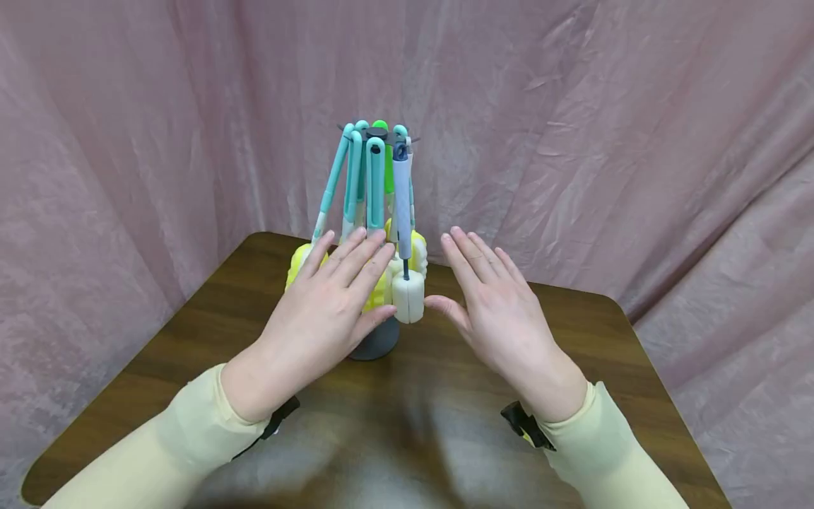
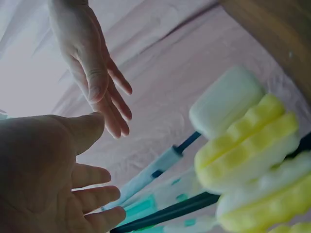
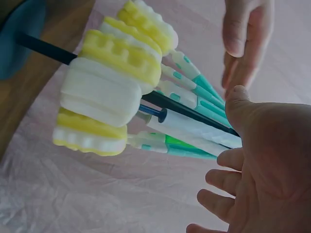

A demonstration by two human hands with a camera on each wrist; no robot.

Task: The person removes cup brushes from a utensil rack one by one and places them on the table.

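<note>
A dark grey round-based stand (image 1: 376,341) rises at the far middle of the brown wooden table (image 1: 191,339), with several sponge bottle brushes hanging from its top by teal plastic handles (image 1: 375,185). The nearest one, a pale grey-handled brush with a white sponge head (image 1: 408,295), hangs at the front; yellow ribbed sponge heads (image 3: 124,48) cluster behind it. The left hand (image 1: 331,297) is spread flat, fingers straight, just in front of the brushes on the left, holding nothing. The right hand (image 1: 499,311) is likewise spread with straight fingers on the right, its thumb close to the white sponge. Whether either hand touches a brush cannot be told. Pink cloth (image 1: 604,141) hangs behind
</note>
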